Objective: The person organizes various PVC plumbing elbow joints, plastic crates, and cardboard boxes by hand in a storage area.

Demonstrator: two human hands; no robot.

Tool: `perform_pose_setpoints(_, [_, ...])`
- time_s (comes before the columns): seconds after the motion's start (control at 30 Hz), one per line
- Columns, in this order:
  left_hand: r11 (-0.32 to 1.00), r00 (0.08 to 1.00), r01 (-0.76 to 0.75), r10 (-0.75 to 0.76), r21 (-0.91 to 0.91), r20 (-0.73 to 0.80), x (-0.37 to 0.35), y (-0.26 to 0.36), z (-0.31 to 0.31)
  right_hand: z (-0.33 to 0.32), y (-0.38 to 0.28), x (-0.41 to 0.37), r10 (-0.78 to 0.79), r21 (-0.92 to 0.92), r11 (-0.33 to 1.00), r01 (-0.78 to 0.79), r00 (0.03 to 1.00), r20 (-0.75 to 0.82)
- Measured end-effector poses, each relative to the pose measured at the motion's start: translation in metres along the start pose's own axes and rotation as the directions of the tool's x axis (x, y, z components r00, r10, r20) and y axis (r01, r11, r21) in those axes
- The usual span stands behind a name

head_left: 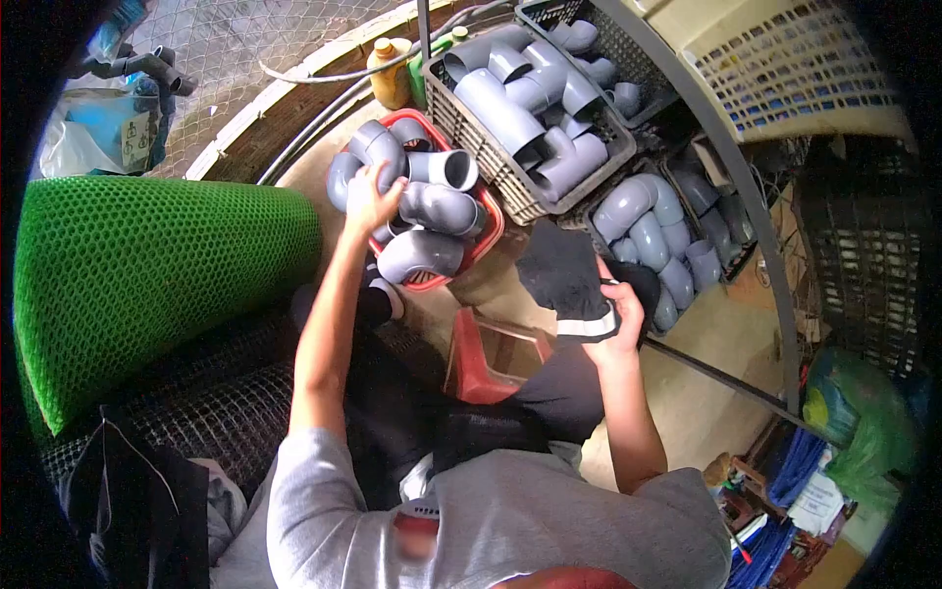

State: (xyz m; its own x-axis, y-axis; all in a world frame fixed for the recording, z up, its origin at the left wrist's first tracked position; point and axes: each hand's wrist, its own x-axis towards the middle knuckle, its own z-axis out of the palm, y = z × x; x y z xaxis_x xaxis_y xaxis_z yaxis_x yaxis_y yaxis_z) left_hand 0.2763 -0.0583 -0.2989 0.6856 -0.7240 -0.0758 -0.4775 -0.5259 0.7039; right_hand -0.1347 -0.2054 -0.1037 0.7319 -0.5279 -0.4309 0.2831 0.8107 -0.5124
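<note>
My left hand point(373, 201) is closed on a grey pipe elbow point(376, 145) at the near left of a red basket point(498, 228). More grey fittings fill that basket, among them a wide elbow point(420, 255) and a short open-ended piece point(453, 169). Over on the right, my right hand point(620, 319) grips a black cloth point(559, 270) with a white band along its lower edge. The cloth hangs above my right knee, apart from the basket. Part of the held elbow is hidden behind my left fingers.
A grey crate point(471, 133) of pipe tees stands beyond the basket, and a black crate point(589, 221) of elbows lies right. A green mesh roll point(167, 285) is on my left. A metal frame post point(756, 177) rises at right; a red stool point(471, 368) sits between my legs.
</note>
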Motion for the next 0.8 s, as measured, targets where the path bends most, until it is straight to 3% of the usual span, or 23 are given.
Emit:
perform_pose_setpoints(0.03, [0.950,0.990,-0.061,0.097,-0.308,0.104,-0.020,0.026,-0.006,0.003,0.004,0.007,0.009,-0.038,0.999,-0.010,1.000,-0.009])
perform_pose_setpoints(0.1, [0.633,0.923,0.208,0.124,-0.746,0.363,-0.068,0.092,-0.017,0.019,0.018,0.025,0.039,-0.138,0.989,-0.044,0.999,-0.032])
perform_pose_setpoints(0.17, [0.550,0.881,0.048,0.369,-0.834,0.295,-0.096,0.120,0.000,0.038,0.033,0.045,0.147,-0.203,0.968,-0.148,0.989,-0.020])
perform_pose_setpoints(0.2, [0.541,0.885,0.042,0.371,-0.840,0.283,-0.102,0.131,0.007,0.040,0.039,0.064,0.139,-0.359,0.929,-0.090,0.984,0.111])
perform_pose_setpoints(0.23, [0.530,0.887,0.036,0.374,-0.847,0.272,-0.103,0.135,0.012,0.045,0.041,0.074,0.179,-0.438,0.891,-0.118,0.979,0.101])
perform_pose_setpoints(0.27, [0.493,0.858,0.313,0.220,-0.812,0.465,-0.100,0.129,0.018,0.050,0.036,0.085,0.179,-0.688,0.722,-0.066,0.979,0.094])
perform_pose_setpoints(0.3, [0.479,0.859,0.316,0.222,-0.819,0.462,-0.096,0.120,0.022,0.053,0.030,0.096,0.180,-0.875,0.483,-0.011,0.980,0.088])
perform_pose_setpoints(0.33, [0.545,0.885,0.291,0.158,-0.786,0.437,-0.091,0.110,0.024,0.052,0.023,0.105,0.149,-0.892,0.452,-0.020,0.987,0.054])
perform_pose_setpoints(0.37, [0.609,0.910,0.269,0.093,-0.746,0.404,-0.085,0.098,0.024,0.030,0.012,0.126,0.132,-0.859,0.509,0.050,0.982,0.136])
perform_pose_setpoints(0.4, [0.678,0.962,0.099,0.122,-0.728,0.245,-0.078,0.085,0.019,0.030,-0.003,0.141,0.031,-0.833,0.551,0.050,0.996,0.080])
perform_pose_setpoints(0.43, [0.684,0.984,0.104,0.032,-0.722,0.173,-0.073,0.073,0.014,0.029,-0.019,0.159,-0.066,-0.805,0.591,0.055,0.998,0.019])
perform_pose_setpoints(0.5, [0.666,0.993,0.119,-0.063,-0.736,0.103,-0.064,0.053,0.000,-0.001,-0.070,0.210,-0.201,-0.852,0.496,0.168,0.977,0.075])
perform_pose_setpoints(0.6, [0.663,0.964,0.233,-0.256,-0.711,0.078,-0.061,0.057,-0.021,-0.038,-0.142,0.302,-0.336,-0.878,0.468,0.101,0.939,-0.071])
perform_pose_setpoints(0.63, [0.669,0.965,0.217,-0.255,-0.711,0.055,-0.061,0.055,-0.019,-0.048,-0.160,0.333,-0.369,-0.891,0.450,0.057,0.921,-0.128])
perform_pose_setpoints(0.7, [0.697,0.938,0.345,-0.273,-0.629,0.213,-0.063,0.050,-0.021,-0.069,-0.190,0.398,-0.384,-0.885,0.465,0.001,0.901,-0.201])
perform_pose_setpoints(0.73, [0.703,0.955,0.295,-0.234,-0.647,0.181,-0.064,0.050,-0.015,-0.090,-0.205,0.435,-0.392,-0.899,0.438,-0.005,0.899,-0.196])
perform_pose_setpoints(0.8, [0.731,0.963,0.269,-0.186,-0.627,0.197,-0.061,0.048,-0.011,-0.080,-0.210,0.485,-0.445,-0.966,0.222,-0.134,0.867,-0.223])
